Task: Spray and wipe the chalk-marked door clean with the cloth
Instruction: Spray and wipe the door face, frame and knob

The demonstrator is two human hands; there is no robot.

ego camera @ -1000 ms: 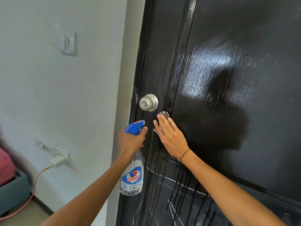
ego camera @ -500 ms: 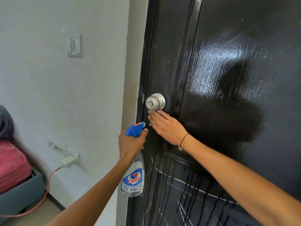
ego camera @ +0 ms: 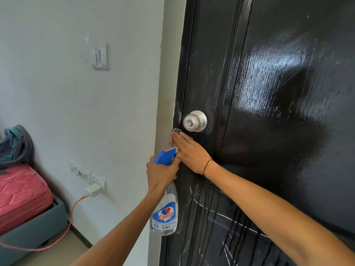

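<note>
Head view, frame ctr: right hand (ego camera: 190,152), fingers flat, presses cloth (ego camera: 176,130) to door (ego camera: 278,93) below knob (ego camera: 195,121); left hand (ego camera: 161,174) grasps spray bottle (ego camera: 165,214), lower ctr.

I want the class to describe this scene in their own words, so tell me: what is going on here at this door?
A person is cleaning a black door. The right hand presses a cloth, mostly hidden under its flat fingers, against the door's edge just below the knob. The left hand grips a spray bottle by its blue trigger head. The upper panel looks wet and wiped; white chalk lines remain lower down.
</note>
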